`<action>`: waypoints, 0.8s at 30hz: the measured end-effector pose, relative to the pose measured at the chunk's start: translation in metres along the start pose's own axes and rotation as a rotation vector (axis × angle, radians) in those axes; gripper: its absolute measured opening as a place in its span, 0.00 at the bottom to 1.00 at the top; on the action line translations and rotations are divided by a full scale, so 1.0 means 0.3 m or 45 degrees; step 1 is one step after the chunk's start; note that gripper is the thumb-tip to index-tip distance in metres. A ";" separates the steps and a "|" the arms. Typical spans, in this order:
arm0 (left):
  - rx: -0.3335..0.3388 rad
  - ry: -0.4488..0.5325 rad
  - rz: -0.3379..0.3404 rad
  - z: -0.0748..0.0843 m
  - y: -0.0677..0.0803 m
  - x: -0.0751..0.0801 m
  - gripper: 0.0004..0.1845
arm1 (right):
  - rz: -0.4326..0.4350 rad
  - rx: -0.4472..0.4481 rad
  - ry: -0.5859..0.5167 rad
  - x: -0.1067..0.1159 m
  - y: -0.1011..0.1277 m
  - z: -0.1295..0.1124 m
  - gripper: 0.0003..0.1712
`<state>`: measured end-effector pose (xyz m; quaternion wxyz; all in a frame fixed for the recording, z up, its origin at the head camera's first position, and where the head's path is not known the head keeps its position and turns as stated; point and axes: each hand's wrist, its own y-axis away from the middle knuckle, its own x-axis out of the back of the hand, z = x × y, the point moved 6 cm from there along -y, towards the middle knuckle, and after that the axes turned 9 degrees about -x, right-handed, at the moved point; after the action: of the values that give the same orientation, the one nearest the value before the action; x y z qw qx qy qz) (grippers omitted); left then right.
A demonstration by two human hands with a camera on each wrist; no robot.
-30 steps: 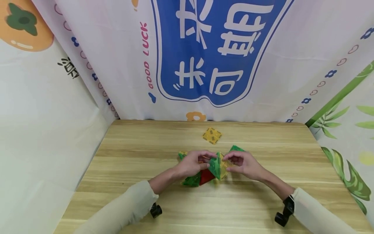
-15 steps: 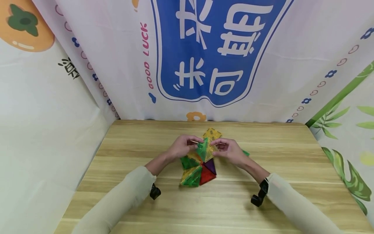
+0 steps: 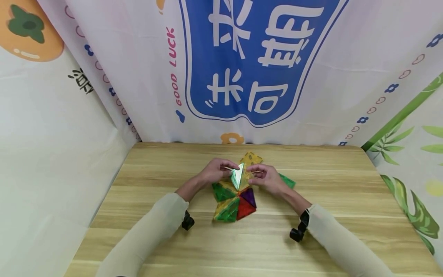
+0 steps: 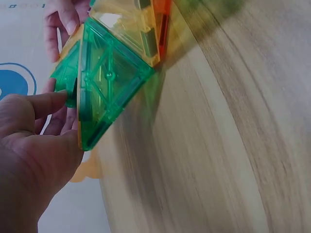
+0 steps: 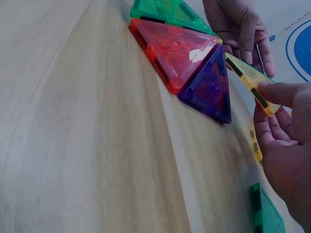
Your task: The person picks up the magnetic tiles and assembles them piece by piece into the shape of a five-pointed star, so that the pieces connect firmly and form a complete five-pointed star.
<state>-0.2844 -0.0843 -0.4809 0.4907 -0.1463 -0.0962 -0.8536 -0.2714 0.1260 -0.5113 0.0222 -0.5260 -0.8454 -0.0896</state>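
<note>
Two translucent triangular magnetic tiles, one green (image 3: 237, 177) and one yellow (image 3: 245, 180), meet along an edge at the far side of a fan of tiles. My left hand (image 3: 214, 171) pinches the green tile. The yellow tile is pinched by my right hand (image 3: 268, 177), its thumb (image 5: 279, 92) showing on the face in the right wrist view. Their tips reach the fan's centre, near a red tile (image 3: 246, 209) and a purple tile (image 3: 248, 197). At the left of the fan sit green tiles (image 3: 226, 212) with yellow ones partly behind them. Whether the held pair touches every neighbour cannot be told.
Behind the hands lies a yellow square tile (image 3: 254, 157), partly overlapped by the held pair. A loose green triangle (image 3: 288, 181) rests beside the right wrist. The wooden table (image 3: 294, 246) ends at a printed curtain (image 3: 155, 107).
Both hands have carried the joined green and yellow tiles left and away, from over the fan's right side to its far side. Over the last half second they have shifted only slightly.
</note>
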 end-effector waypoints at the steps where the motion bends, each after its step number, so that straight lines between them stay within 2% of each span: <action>1: -0.002 0.001 -0.007 -0.005 -0.003 -0.001 0.16 | -0.003 -0.003 -0.008 -0.001 -0.001 0.003 0.25; 9: -0.059 -0.081 -0.066 -0.021 -0.023 -0.019 0.15 | 0.016 0.022 0.006 -0.017 0.000 0.018 0.25; 15: -0.051 -0.127 -0.113 -0.027 -0.023 -0.032 0.14 | 0.008 0.021 0.043 -0.030 0.002 0.029 0.24; 19: -0.036 -0.127 -0.160 -0.034 -0.018 -0.036 0.13 | 0.024 0.033 0.140 -0.040 0.010 0.027 0.23; 24: -0.041 -0.105 -0.188 -0.032 -0.021 -0.033 0.14 | 0.181 0.074 0.334 -0.047 0.054 -0.008 0.21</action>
<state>-0.2869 -0.0761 -0.4935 0.4198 -0.1815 -0.1131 -0.8821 -0.2507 0.1201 -0.5088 0.1540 -0.5673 -0.7983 -0.1312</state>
